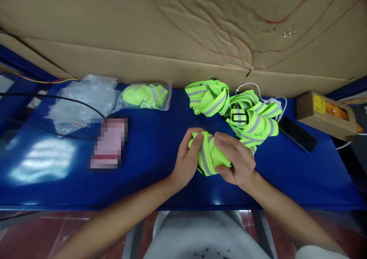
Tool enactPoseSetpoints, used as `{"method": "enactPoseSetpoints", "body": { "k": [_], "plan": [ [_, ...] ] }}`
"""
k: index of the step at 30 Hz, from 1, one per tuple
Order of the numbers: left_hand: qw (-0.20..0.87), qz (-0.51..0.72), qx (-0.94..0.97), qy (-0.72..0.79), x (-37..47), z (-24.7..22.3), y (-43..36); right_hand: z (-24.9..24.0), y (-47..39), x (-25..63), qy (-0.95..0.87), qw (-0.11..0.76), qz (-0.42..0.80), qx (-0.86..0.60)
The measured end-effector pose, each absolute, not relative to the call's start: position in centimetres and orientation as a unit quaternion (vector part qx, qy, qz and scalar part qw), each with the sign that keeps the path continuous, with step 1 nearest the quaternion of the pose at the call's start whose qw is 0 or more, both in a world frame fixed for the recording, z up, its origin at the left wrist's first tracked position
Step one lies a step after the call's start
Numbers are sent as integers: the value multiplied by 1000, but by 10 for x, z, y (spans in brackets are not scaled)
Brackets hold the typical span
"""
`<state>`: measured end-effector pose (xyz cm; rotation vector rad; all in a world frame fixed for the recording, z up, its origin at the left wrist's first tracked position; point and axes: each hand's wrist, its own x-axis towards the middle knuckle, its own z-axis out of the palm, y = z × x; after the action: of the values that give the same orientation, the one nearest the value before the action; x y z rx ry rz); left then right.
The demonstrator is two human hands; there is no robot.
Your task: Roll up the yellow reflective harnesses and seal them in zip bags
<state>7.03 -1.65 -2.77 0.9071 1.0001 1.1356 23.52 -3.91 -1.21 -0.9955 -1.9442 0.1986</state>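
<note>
Between my two hands is a folded bundle of neon yellow-green reflective strap (208, 156) with a silver-grey stripe. My left hand (187, 156) grips its left side, thumb lying on top. From the right, my right hand (236, 159) closes over the bundle, fingers on its top and thumb at the lower edge. Just behind lie more reflective straps: one loose coil (208, 97) and a larger pile (252, 117) with a black buckle (240, 117). The underside of the held bundle is hidden.
On the blue table (155, 144), a clear bag with a folded strap (146, 96) lies beside a heap of clear plastic bags (83, 100). A pixelated phone (109, 143) is at left. At right are a dark phone (298, 134), a white cable (258, 87) and a cardboard box (323, 115).
</note>
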Motion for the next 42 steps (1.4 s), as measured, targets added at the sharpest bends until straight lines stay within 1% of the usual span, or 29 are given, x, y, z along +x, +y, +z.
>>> {"method": "enactPoseSetpoints", "body": {
  "k": [2, 6, 10, 12, 17, 19, 21, 26, 30, 33, 36, 39, 42],
  "plan": [
    [605, 517, 410, 445, 71, -26, -15, -9, -39, 232, -768, 460, 132, -426],
    [527, 541, 472, 454, 71, -25, -7, -4, -37, 220, -684, 442, 260, -519],
    [544, 505, 459, 489, 71, -29, 1, -10, -34, 215, -636, 429, 314, -560],
    [553, 479, 458, 505, 72, -31, 3, -15, -32, 217, -643, 425, 297, -564],
    [567, 418, 488, 515, 70, -31, 6, -21, -30, 220, -742, 418, 166, -498],
    [561, 410, 505, 511, 68, -31, 7, -20, -31, 218, -748, 412, 171, -492],
    [535, 411, 534, 510, 63, -32, 8, -18, -33, 214, -733, 401, 204, -511],
    [429, 411, 635, 493, 54, -32, 7, -18, -40, 207, -700, 351, 287, -551],
    [382, 417, 682, 464, 52, -31, 4, -22, -40, 213, -643, 342, 395, -559],
    [362, 416, 709, 440, 52, -31, 4, -23, -36, 218, -615, 351, 452, -542],
    [333, 444, 718, 420, 51, -31, 5, -26, -33, 219, -577, 362, 514, -522],
    [300, 451, 740, 398, 49, -26, 6, -31, -31, 214, -501, 399, 581, -502],
    [307, 409, 756, 408, 46, -18, 11, -36, -29, 210, -435, 444, 612, -489]
  ]
}}
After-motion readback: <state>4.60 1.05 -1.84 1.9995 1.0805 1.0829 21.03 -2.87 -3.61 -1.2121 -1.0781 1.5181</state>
